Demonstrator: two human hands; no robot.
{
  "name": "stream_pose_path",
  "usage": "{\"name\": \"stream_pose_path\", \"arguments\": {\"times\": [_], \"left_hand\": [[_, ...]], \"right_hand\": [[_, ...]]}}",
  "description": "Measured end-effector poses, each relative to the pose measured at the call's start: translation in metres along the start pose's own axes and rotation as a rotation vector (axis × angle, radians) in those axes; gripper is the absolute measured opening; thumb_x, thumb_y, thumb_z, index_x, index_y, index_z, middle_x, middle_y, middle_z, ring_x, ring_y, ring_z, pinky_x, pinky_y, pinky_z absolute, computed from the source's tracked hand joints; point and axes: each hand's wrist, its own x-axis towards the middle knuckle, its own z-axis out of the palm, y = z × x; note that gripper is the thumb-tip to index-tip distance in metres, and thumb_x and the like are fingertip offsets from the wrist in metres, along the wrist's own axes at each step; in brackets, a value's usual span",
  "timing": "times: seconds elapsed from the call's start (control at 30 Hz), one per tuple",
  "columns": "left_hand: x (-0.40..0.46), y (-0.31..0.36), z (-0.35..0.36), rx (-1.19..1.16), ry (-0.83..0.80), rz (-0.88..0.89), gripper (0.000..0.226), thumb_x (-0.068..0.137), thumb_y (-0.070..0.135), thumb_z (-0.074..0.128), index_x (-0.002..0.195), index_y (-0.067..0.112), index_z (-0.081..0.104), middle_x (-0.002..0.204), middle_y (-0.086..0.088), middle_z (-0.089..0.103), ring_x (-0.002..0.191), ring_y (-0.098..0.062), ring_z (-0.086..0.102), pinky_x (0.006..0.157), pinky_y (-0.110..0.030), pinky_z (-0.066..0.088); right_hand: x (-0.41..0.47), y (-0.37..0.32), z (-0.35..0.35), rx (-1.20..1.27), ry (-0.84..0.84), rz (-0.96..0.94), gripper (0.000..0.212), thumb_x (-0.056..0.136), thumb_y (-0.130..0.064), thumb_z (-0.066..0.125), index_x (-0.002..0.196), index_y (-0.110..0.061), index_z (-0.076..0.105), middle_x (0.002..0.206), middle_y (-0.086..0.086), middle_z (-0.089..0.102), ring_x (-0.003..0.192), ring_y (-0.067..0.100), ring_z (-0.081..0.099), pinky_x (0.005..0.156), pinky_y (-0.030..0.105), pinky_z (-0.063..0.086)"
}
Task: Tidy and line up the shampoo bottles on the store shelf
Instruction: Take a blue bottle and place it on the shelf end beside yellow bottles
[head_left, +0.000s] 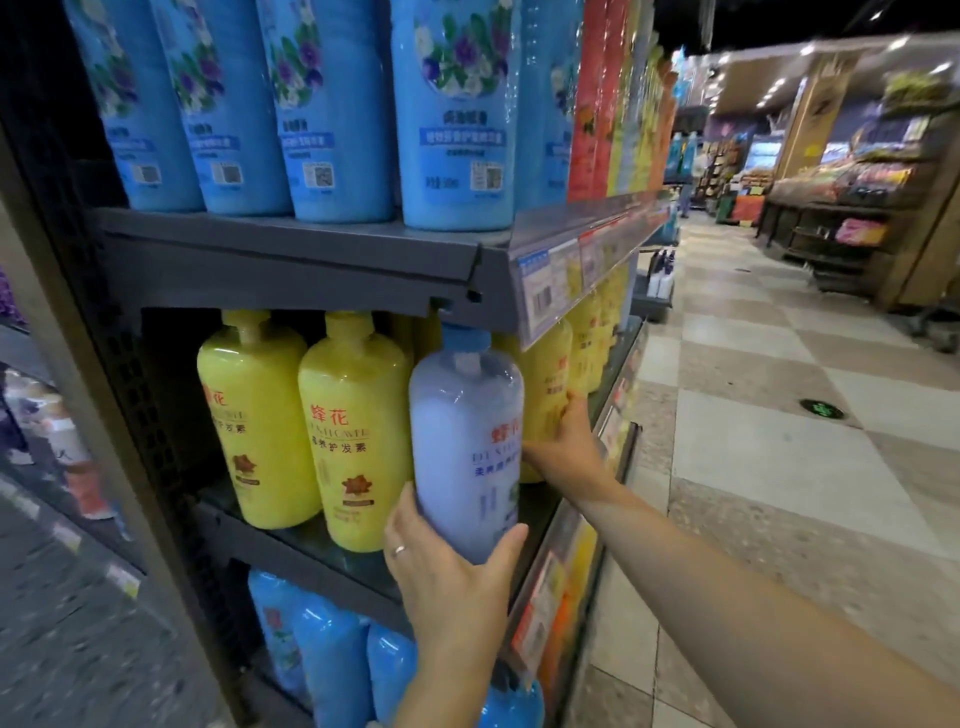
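A pale lavender shampoo bottle (462, 447) with a blue cap stands at the front of the middle shelf (291, 545), among yellow bottles. My left hand (452, 577) cups its base from below, fingers wrapped round both sides. My right hand (566, 441) lies against the bottle's right side and against a yellow bottle (545, 395) behind it. Two more yellow bottles (254, 415) (353, 431) stand upright to the left in a row.
Tall blue bottles (457, 114) fill the shelf above, and blue bottles (327, 654) the shelf below. Price tags (545, 291) run along the shelf edges. A tiled aisle (779, 415) stretches to the right, with produce stands (841, 208) at the far end.
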Motion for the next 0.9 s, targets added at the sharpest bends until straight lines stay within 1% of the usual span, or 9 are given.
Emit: {"name": "stream_pose_path", "arguments": {"times": [0.1,0.23,0.37,0.47,0.57,0.63,0.7,0.8,0.9], "left_hand": [[0.002,-0.002,0.002,0.047,0.006,0.001,0.102,0.056,0.033,0.086,0.138,0.010,0.031,0.134,-0.012,0.039,0.124,-0.027,0.035,0.097,-0.039,0.036],[0.001,-0.006,0.003,0.086,0.019,0.027,0.100,0.058,0.035,0.084,0.138,0.009,0.030,0.135,-0.013,0.041,0.124,-0.029,0.037,0.095,-0.042,0.038],[0.000,-0.007,0.005,0.092,0.031,-0.005,0.102,0.056,0.038,0.085,0.138,0.013,0.029,0.133,-0.013,0.041,0.122,-0.031,0.037,0.092,-0.046,0.041],[-0.001,-0.009,0.006,0.081,0.050,-0.008,0.103,0.053,0.038,0.086,0.137,0.014,0.032,0.131,-0.014,0.043,0.121,-0.032,0.039,0.092,-0.048,0.041],[-0.002,-0.009,0.009,0.090,0.073,-0.009,0.104,0.049,0.033,0.089,0.136,0.011,0.036,0.131,-0.018,0.046,0.121,-0.037,0.041,0.094,-0.050,0.040],[-0.003,-0.009,0.010,0.104,0.085,0.002,0.104,0.048,0.032,0.090,0.135,0.009,0.037,0.130,-0.020,0.047,0.120,-0.039,0.042,0.093,-0.052,0.040],[-0.004,-0.010,0.011,0.113,0.091,0.010,0.105,0.046,0.031,0.090,0.135,0.008,0.038,0.130,-0.021,0.048,0.119,-0.040,0.043,0.093,-0.053,0.040],[-0.003,-0.013,0.013,0.122,0.098,0.024,0.106,0.044,0.031,0.091,0.134,0.008,0.039,0.130,-0.021,0.048,0.119,-0.041,0.044,0.092,-0.053,0.041],[0.000,-0.016,0.013,0.120,0.092,0.031,0.105,0.043,0.031,0.091,0.132,0.008,0.041,0.127,-0.020,0.050,0.117,-0.040,0.046,0.091,-0.053,0.043]], "right_hand": [[0.007,0.005,0.004,0.040,-0.016,0.016,0.099,0.052,-0.029,0.088,0.129,-0.026,0.025,0.129,0.004,0.048,0.120,0.022,0.049,0.103,0.048,0.042],[0.003,0.010,-0.001,0.060,-0.038,0.014,0.097,0.054,-0.030,0.087,0.129,-0.027,0.026,0.127,0.001,0.052,0.116,0.020,0.052,0.100,0.043,0.044],[-0.004,0.013,-0.007,0.063,-0.138,0.006,0.104,0.052,-0.035,0.087,0.133,-0.032,0.022,0.129,-0.003,0.051,0.119,0.017,0.051,0.103,0.043,0.043],[-0.005,0.011,-0.008,0.093,-0.190,0.038,0.107,0.055,-0.030,0.087,0.136,-0.029,0.017,0.129,-0.003,0.049,0.120,0.017,0.050,0.103,0.041,0.042],[-0.009,0.006,-0.011,0.131,-0.212,0.039,0.102,0.062,-0.015,0.085,0.138,-0.020,0.016,0.129,-0.002,0.045,0.121,0.017,0.047,0.099,0.032,0.042],[-0.010,0.003,-0.019,0.121,-0.279,0.097,0.096,0.067,-0.016,0.082,0.140,-0.019,0.018,0.129,-0.004,0.045,0.118,0.014,0.048,0.094,0.028,0.044],[-0.008,0.001,-0.033,0.157,-0.328,0.175,0.082,0.073,-0.023,0.077,0.138,-0.019,0.027,0.123,-0.006,0.051,0.110,0.010,0.053,0.087,0.023,0.047],[0.003,0.004,-0.053,0.236,-0.225,0.255,0.067,0.080,-0.043,0.065,0.135,-0.014,0.040,0.127,-0.002,0.053,0.112,0.013,0.052,0.096,0.030,0.043],[0.021,0.017,-0.060,0.077,-0.063,0.241,0.063,0.085,-0.046,0.059,0.135,-0.011,0.043,0.134,0.005,0.050,0.112,0.016,0.049,0.093,0.030,0.041]]}}
